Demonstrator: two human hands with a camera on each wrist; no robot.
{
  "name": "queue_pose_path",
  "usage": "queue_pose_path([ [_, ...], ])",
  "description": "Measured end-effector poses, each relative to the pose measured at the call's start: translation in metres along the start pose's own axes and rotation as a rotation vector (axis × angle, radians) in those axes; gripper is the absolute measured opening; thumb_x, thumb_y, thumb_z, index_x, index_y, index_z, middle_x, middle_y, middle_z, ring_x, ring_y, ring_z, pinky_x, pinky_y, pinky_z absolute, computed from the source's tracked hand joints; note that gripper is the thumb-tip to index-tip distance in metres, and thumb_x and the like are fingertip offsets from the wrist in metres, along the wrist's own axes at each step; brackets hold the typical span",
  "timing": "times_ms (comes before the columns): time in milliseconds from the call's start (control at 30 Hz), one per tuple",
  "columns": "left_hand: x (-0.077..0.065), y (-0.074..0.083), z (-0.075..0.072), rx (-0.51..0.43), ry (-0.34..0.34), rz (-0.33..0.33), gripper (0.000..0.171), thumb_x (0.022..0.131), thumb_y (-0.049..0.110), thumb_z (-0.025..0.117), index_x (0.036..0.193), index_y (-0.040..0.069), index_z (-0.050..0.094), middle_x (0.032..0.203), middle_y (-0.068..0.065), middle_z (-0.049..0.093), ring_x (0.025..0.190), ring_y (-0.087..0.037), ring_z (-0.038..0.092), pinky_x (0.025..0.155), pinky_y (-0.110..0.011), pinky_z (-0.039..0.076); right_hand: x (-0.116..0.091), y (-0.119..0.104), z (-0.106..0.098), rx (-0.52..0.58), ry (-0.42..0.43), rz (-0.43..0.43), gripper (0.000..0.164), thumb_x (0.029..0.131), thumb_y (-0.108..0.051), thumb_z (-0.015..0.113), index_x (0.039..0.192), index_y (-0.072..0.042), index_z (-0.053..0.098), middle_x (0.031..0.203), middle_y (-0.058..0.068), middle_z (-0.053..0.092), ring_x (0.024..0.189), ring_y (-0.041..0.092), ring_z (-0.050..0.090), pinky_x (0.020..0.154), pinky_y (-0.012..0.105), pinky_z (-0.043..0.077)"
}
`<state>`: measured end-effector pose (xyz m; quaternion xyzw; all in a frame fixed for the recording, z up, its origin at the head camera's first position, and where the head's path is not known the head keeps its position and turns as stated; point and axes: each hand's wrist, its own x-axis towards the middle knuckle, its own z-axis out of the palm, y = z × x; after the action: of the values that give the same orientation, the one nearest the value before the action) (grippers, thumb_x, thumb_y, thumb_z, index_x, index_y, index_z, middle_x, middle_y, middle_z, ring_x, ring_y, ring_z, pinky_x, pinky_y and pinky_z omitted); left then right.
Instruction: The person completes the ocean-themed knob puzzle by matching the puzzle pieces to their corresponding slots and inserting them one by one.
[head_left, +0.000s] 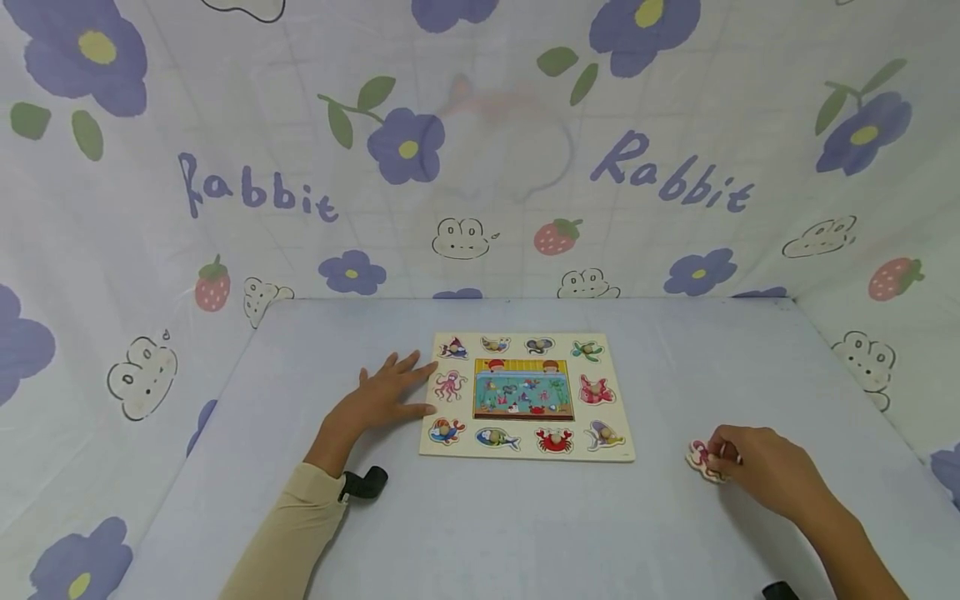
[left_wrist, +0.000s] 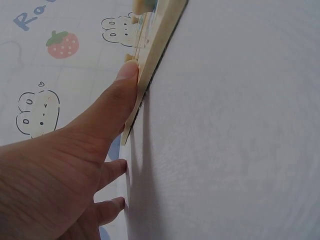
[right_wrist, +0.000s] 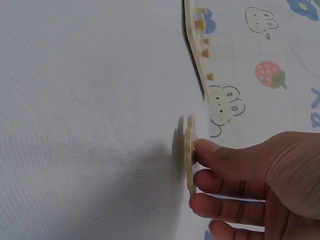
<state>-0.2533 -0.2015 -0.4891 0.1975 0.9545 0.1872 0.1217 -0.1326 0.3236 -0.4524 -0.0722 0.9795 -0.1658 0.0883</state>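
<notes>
A wooden peg puzzle board (head_left: 525, 451) with sea creature pieces lies flat on the table. My left hand (head_left: 382, 398) is at its left edge with the fingers spread. In the left wrist view, the thumb (left_wrist: 131, 70) presses against the board's side. Off to the right of the board, my right hand (head_left: 772, 471) pinches a pink-patterned wooden puzzle piece (head_left: 702, 459) between thumb and fingers. Seen edge-on in the right wrist view, that puzzle piece (right_wrist: 188, 155) is close over the table, its shadow beside it. Its knob is hidden by the fingers.
Around the board's central aquarium picture (head_left: 523, 396) sit knobbed pieces, among them a red crab (head_left: 554, 441) and a green turtle (head_left: 587, 350). The octopus spot (head_left: 450, 386) at the left shows no knob. A patterned cloth (head_left: 480, 167) hangs behind the white table (head_left: 525, 533).
</notes>
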Motion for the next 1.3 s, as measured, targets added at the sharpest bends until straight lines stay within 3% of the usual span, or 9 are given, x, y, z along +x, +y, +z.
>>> queue_pose_path([
  [367, 0.000, -0.002, 0.001, 0.002, 0.001, 0.004, 0.081, 0.092, 0.057, 0.068, 0.160, 0.028, 0.033, 0.169, -0.011, 0.019, 0.154, -0.044, 0.007, 0.111, -0.079, 0.005, 0.004, -0.018, -0.003, -0.022, 0.058, -0.085, 0.013, 0.090, -0.022, 0.078, 0.095, -0.012, 0.071, 0.073, -0.009, 0.059, 0.063, 0.011, 0.049, 0.052, 0.029, 0.041],
  [1300, 0.002, -0.004, 0.002, 0.008, -0.031, -0.023, 0.082, 0.092, 0.060, 0.065, 0.161, 0.034, 0.028, 0.170, -0.005, 0.014, 0.155, -0.039, 0.002, 0.113, -0.076, 0.001, 0.011, -0.097, -0.001, -0.057, 0.097, -0.222, 0.012, 0.087, -0.025, 0.081, 0.093, -0.020, 0.072, 0.065, -0.014, 0.055, 0.057, 0.006, 0.045, 0.051, 0.025, 0.038],
])
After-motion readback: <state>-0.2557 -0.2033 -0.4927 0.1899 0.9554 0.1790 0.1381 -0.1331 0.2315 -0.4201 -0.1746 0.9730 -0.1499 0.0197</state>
